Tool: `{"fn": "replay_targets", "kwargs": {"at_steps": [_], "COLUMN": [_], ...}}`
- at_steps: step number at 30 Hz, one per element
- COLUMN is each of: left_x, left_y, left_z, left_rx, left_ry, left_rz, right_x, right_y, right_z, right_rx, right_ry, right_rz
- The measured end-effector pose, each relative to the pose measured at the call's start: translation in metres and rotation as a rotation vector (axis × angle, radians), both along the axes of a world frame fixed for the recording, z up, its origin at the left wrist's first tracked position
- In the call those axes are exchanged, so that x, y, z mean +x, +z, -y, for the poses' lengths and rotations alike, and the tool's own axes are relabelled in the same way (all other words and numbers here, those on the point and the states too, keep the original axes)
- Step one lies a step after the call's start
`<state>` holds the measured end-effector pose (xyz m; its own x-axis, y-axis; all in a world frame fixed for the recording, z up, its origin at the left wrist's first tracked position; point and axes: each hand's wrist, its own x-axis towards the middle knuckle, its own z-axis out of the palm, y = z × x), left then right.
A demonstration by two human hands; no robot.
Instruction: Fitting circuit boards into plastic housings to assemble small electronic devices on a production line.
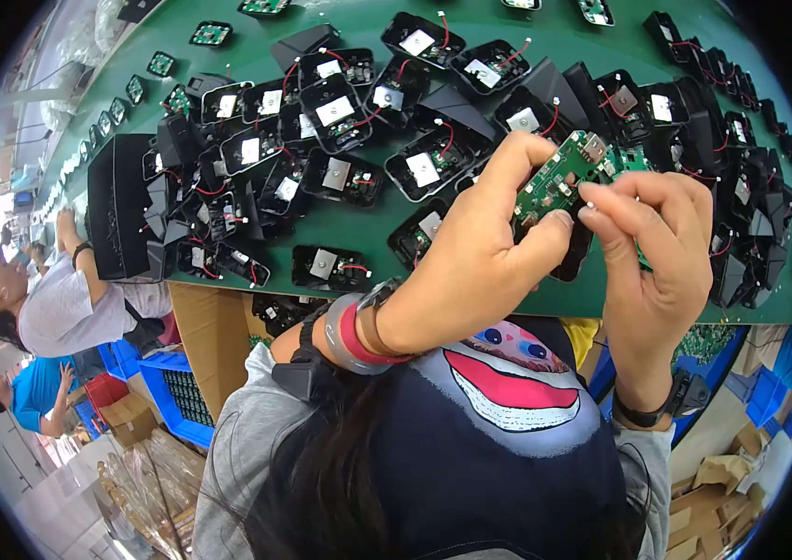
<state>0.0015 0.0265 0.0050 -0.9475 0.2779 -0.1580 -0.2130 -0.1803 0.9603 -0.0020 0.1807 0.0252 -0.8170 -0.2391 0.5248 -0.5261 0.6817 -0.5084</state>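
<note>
My left hand (484, 233) grips a green circuit board (554, 177) with a metal port at its far end, thumb on its near side and fingers along its left edge. Close against the board's right side, my right hand (652, 224) pinches thumb and forefinger on a small white connector (590, 205); its wire is hidden. Partly covered beneath the board is a black plastic housing (575, 259). Around my hands lie several open black housings (422, 168), each with a silvery-white block and a red wire ending in a white plug.
The green tabletop (358, 233) is crowded with housings, piled at left and right. Loose circuit boards (211, 34) lie along its far and left sides. A black box (120, 205) stands at the left edge. Two people sit on the left, near blue crates (176, 397) and cardboard (204, 345).
</note>
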Motion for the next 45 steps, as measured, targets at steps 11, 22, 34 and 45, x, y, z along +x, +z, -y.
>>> {"fn": "replay_targets", "kwargs": {"at_steps": [11,22,34,45], "left_x": [0.001,0.000,0.001,-0.003], "left_y": [0.005,0.005,0.002,-0.006], "left_z": [-0.003,-0.003,-0.002,-0.002], "left_rx": [-0.211,-0.305,-0.381,-0.340], "left_ry": [0.110,0.083,0.050,0.069], "left_rz": [-0.299,-0.355,-0.405,-0.659], "right_x": [-0.004,-0.007,-0.010,-0.016], "right_y": [0.010,0.014,0.022,0.009], "right_z": [-0.004,0.002,-0.003,-0.010], "right_rx": [0.111,0.227,0.387,-0.007], "right_ry": [-0.010,0.046,0.132,0.186], "right_rz": [-0.094,-0.145,-0.124,0.144]}}
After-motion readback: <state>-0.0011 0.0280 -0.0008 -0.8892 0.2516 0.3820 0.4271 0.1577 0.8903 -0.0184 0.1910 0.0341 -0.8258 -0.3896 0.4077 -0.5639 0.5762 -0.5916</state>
